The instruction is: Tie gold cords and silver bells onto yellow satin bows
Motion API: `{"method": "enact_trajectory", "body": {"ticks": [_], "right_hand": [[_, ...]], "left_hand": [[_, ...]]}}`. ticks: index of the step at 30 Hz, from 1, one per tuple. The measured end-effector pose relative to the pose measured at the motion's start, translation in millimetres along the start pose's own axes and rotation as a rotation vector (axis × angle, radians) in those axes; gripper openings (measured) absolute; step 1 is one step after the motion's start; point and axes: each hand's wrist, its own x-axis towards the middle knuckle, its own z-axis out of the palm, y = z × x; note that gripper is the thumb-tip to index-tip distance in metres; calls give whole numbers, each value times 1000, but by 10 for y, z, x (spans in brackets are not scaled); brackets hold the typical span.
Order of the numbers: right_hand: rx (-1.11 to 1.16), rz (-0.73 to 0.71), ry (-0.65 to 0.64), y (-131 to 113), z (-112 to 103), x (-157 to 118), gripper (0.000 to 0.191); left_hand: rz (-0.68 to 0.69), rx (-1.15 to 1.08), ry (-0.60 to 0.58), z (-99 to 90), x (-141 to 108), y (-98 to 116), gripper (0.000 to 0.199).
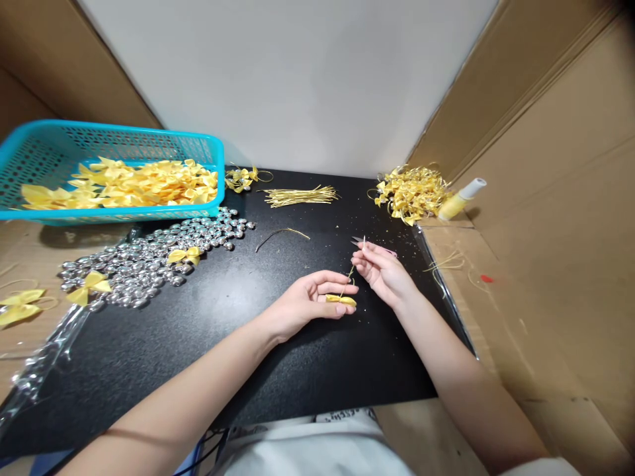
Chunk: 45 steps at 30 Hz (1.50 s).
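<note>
My left hand (317, 295) is closed on a small yellow ribbon bow (340, 300), gripped between thumb and fingers. A thin gold cord (352, 271) runs up from the bow to my right hand (380, 270), whose fingers are pinched together on it. A small whitish tip (364, 242) sticks up above the right fingertips; I cannot make out what it is. Scissors (356, 240) with a pink handle lie on the table just behind the right hand, which partly hides them.
A blue basket (221, 172) of yellow bows stands at back left, with silver beads (143, 268) spread before it. Gold cords (300, 195) lie behind my hands, one loose cord (282, 231) nearer. At back right are a pile of finished bows (411, 192) and a thread spool (459, 200).
</note>
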Motion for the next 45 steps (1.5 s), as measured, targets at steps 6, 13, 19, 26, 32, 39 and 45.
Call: {"method": "enact_trajectory", "body": {"ticks": [6, 13, 19, 26, 32, 39, 45], "right_hand": [[4, -7, 9, -17, 8, 3, 11], [-7, -15, 15, -18, -5, 15, 11], [-19, -18, 23, -20, -26, 29, 11], [-6, -10, 58, -68, 32, -11, 8], [11, 0, 89, -83, 94, -37, 9], [-9, -16, 23, -6, 49, -12, 11], [16, -17, 27, 16, 109, -43, 11]], "left_hand": [[-13, -22, 19, -2, 0, -15, 57], [-29, -82, 73, -1, -7, -11, 59], [-55, -92, 51, -4, -14, 5, 56], [-56, 27, 43, -22, 8, -50, 54], [-63, 130, -7, 4, -6, -37, 43], [49, 304, -84, 23, -33, -29, 22], [202, 704, -120, 44, -107, 25, 19]]}}
